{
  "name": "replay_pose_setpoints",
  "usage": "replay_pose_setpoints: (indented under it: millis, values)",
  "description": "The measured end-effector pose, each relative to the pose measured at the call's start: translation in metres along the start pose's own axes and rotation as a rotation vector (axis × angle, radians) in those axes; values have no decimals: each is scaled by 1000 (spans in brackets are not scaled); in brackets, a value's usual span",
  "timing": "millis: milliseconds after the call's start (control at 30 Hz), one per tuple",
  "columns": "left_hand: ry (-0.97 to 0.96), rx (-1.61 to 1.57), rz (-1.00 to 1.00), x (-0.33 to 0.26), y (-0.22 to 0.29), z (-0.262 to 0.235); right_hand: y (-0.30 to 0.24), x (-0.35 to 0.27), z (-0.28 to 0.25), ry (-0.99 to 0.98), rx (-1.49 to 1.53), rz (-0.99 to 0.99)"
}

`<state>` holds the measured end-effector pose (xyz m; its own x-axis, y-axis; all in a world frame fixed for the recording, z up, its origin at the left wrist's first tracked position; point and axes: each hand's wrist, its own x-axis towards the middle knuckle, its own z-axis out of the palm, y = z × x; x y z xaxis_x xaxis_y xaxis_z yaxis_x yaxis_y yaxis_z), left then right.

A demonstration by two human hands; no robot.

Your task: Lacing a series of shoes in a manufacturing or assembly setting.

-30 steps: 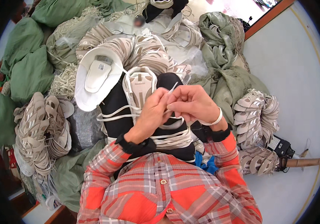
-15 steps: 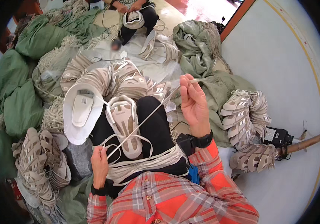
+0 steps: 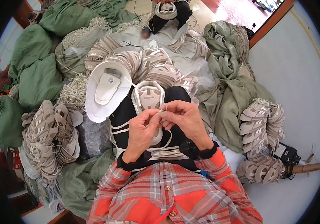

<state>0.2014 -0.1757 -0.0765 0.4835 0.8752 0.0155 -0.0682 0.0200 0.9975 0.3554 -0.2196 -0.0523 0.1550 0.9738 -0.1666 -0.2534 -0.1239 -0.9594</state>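
Observation:
A beige and white shoe upper (image 3: 147, 98) lies on my lap between my black-clad thighs. My left hand (image 3: 142, 130) and my right hand (image 3: 185, 118) meet just over its lower part, fingertips pinched together. Between them is a thin, pale shoelace (image 3: 162, 109); only a short bit of it shows at the fingertips. My hands cover the lower part of the upper. More loose white laces (image 3: 119, 130) lie across my thighs. Left of the upper stands a long nested row of uppers (image 3: 128, 61), a white one with a pale insole-shaped piece (image 3: 108, 86) nearest me.
Green sacks (image 3: 40, 80) and piled laces line the left side. Bundled uppers (image 3: 42, 138) sit at the lower left, others (image 3: 261, 127) at the right by a black keypad device (image 3: 285, 153) and a wooden pole (image 3: 309, 167). Across from me, another person holds an upper (image 3: 166, 11).
My right hand has come down from its raised place and my left hand up from the lower left; they now meet over the upper. The lace no longer stretches between them. The view has shifted.

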Motion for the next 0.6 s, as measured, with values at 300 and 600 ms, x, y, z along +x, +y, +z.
replay_pose_setpoints:
  millis: [300, 600]
  values:
    - [-19, 309, 105, -5, -3, -6, 14, 0, -1, 34, -82, -62]
    - [-16, 355, 119, -14, 9, -11, 13, -4, 15, 16, 55, 30]
